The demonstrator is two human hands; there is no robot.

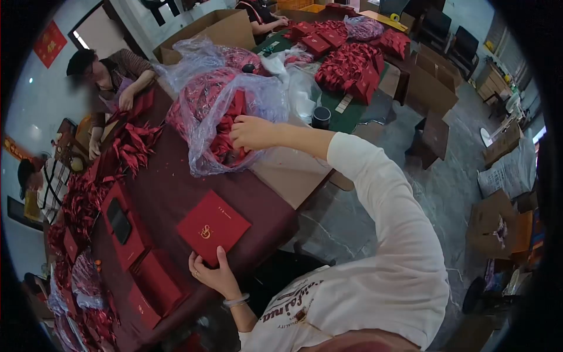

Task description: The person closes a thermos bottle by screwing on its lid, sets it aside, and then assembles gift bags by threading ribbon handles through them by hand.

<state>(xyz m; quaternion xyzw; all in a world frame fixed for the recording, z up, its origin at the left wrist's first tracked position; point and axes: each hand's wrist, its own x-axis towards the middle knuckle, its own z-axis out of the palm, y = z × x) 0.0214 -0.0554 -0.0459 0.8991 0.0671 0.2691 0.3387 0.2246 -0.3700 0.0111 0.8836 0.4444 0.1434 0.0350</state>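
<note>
A square red piece of packaging (214, 223) with a gold logo lies at the table's near edge; whether it is a box or a flat bag I cannot tell. My left hand (217, 274) grips its near corner, thumb on top, with a ring and a bracelet showing. Further off, my right hand (255, 134) reaches into the mouth of a clear plastic bag (205, 158) full of red ribbon-like pieces (224, 132). Its fingers are curled among them, and the fingertips are partly hidden.
A dark phone (119, 222) rests on red boxes (157, 284) at left. Red ribbon pieces (136, 146) pile along the far side, where a person (120, 82) handles red material. A black cup (321, 118) stands near more red heaps (352, 67). Cardboard boxes (431, 82) are on the right.
</note>
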